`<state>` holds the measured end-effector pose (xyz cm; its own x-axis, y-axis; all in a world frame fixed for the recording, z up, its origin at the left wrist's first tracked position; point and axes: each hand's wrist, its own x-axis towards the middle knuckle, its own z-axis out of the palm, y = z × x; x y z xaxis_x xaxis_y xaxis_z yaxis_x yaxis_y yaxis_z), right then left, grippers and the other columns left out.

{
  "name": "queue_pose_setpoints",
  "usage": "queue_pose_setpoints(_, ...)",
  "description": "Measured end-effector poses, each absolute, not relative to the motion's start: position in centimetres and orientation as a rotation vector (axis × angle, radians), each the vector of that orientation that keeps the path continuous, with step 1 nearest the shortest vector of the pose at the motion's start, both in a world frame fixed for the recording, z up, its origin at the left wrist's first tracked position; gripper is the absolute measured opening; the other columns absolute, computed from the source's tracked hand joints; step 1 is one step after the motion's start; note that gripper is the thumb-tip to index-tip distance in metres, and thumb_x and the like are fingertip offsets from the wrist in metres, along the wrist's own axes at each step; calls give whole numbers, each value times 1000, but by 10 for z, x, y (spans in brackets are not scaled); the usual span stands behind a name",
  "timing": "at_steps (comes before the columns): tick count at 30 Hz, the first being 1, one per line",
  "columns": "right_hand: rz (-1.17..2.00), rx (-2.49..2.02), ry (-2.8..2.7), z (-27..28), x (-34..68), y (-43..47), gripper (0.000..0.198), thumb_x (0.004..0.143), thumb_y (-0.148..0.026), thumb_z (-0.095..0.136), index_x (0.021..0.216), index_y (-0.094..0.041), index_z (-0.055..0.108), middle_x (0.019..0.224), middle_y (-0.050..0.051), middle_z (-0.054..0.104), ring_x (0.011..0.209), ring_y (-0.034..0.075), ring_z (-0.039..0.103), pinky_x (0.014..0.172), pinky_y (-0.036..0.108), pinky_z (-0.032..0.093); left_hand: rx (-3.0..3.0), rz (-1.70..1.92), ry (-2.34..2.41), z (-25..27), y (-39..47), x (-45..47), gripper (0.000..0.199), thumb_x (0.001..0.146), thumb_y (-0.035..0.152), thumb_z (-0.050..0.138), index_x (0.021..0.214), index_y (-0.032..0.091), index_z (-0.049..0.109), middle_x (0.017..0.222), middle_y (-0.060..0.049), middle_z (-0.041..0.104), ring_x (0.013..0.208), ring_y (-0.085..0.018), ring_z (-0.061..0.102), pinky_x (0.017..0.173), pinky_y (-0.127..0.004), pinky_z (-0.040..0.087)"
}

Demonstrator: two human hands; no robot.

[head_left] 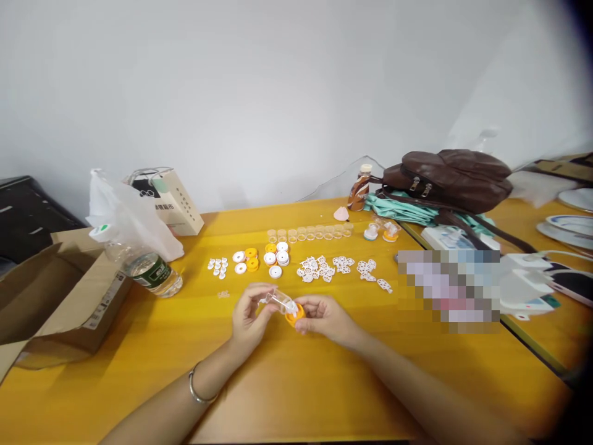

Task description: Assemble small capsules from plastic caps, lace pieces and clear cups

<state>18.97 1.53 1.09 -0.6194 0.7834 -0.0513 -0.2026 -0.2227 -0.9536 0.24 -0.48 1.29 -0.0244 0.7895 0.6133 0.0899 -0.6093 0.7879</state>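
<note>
My left hand (250, 316) pinches a clear plastic cylinder (279, 300), tilted down to the right. Its lower end meets an orange round cap (291, 319), held between the thumb and fingers of my right hand (327, 318). Something white shows where the two parts meet; whether they are joined I cannot tell. Beyond my hands lie several white and orange round caps (252, 264), small white pieces (217, 264) and white openwork pieces (316, 269). Behind them runs a row of clear cups (310, 235). Two clear-topped pieces, one with an orange base (391, 235), stand farther right.
At left are an open cardboard box (99, 303), a tilted water bottle (155, 275), a white plastic bag (134, 213) and a printed carton (180, 204). A brown drink bottle (358, 193), teal cloth (403, 209) and brown leather bag (458, 179) occupy the back right, near a pixelated patch.
</note>
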Motion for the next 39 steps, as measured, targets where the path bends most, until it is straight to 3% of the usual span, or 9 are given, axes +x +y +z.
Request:
queue_pose_setpoints(8,1878,-789,-1489,11,189,13,31,60,-28,76,87,-15,66,66,-2,61,56,6,51,56,20,42,1940,1551,862,12,-6,-2,27,75,13,63,102,18,60,94,-9,62,88,-18,59,79,-32,47)
queue_pose_setpoints(18,1880,-694,-1532,3,190,14,40,62,-26,76,98,-16,63,92,4,66,79,12,60,80,28,45,2075,1472,881,9,-8,1,30,74,13,66,103,18,59,93,-9,64,92,-19,59,80,-33,48)
queue_pose_setpoints(29,1879,-757,-1467,13,188,8,26,64,-28,74,83,-15,64,65,-3,59,56,6,50,56,20,40,1973,1429,868,12,-8,3,25,75,12,63,100,17,63,96,-11,65,92,-20,60,82,-35,48)
queue_pose_setpoints(39,2041,-724,-1318,12,188,8,28,68,-38,70,79,-13,62,60,-1,60,51,6,53,52,20,40,1523,1293,827,18,-10,8,21,83,23,55,101,16,63,111,-13,63,101,-21,60,85,-34,49)
